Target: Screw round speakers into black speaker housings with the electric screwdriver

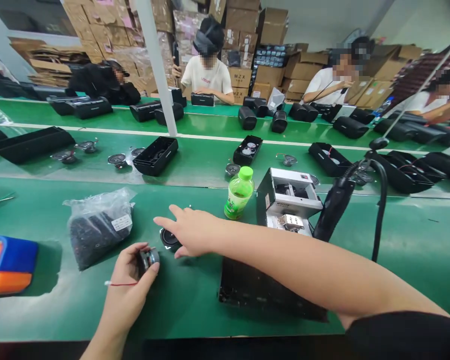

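From the head-worn camera, a glossy green workbench (195,315) spreads out below. The left hand (129,277), low and left of centre, pinches a small round speaker driver with a silvery metal body (149,258) between thumb and fingers; it is turned on its side, and a thin red-and-white wire (123,284) trails across the palm, perhaps left loose so it isn't crushed.

The right hand (190,229) reaches across from the right, fingers spread and gripping nothing visible, over a second speaker driver, black and round (168,239), lying on the bench just beyond the first. Whether it touches that driver, I cannot tell.

Below the right forearm lies a long black casing (262,287), close to the body, probably for easy access. A clear plastic bag of dark contents (99,230) sits left of the hands. Beyond the forearm stand a green-capped drink bottle (240,194) and a silver-and-black box (290,192); a black corded tool (333,207) leans beside the box, seemingly parked within reach.
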Tool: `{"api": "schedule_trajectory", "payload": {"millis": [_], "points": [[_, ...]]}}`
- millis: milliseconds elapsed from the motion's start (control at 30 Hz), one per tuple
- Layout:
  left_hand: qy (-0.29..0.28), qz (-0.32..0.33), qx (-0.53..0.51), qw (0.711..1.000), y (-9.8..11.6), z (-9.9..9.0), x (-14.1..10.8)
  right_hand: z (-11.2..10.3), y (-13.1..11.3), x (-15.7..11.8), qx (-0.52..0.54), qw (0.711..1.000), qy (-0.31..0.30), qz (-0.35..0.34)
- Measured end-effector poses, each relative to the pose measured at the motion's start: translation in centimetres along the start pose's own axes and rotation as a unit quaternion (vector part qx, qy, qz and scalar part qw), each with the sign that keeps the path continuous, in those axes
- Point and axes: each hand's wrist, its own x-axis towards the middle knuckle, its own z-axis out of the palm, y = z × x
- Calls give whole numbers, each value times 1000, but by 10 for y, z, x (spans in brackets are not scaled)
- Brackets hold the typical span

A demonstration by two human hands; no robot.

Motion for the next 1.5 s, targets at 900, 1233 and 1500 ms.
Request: {"api": "schedule_trajectory", "payload": {"millis": [900, 1233, 1500], "points": [[87, 304, 190, 929, 15, -33, -86, 2, -14, 5, -148, 915, -53, -371], [59, 253, 225, 939, 20, -16, -89, 13, 10, 16, 2, 997, -41, -61], [-7, 300, 248, 921, 10, -35, -60, 31, -34, 58, 89, 992, -94, 11]]}}
